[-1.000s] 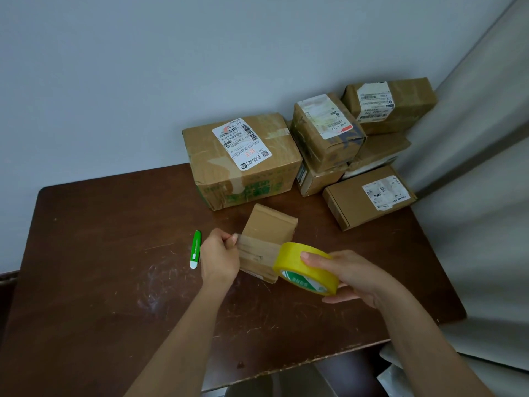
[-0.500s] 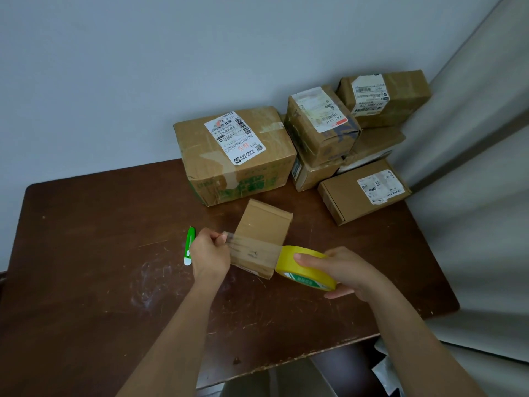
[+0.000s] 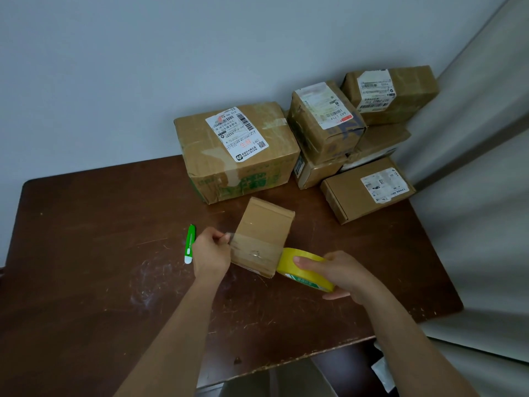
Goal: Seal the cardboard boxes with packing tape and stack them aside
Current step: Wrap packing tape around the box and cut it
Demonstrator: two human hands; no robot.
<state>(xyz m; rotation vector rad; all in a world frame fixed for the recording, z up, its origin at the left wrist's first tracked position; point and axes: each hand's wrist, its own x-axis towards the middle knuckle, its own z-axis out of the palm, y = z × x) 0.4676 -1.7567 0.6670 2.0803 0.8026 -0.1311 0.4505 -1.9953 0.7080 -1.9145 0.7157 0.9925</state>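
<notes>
While left hand pinches tape end — right hand grips roll.

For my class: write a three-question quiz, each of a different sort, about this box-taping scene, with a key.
1. True or false: the right hand holds the yellow tape roll.
2. What does the left hand pinch? A) the green cutter B) the tape end C) a label
3. Fill in: the tape stretches across the small ____.

Key: 1 true; 2 B; 3 box.
</notes>
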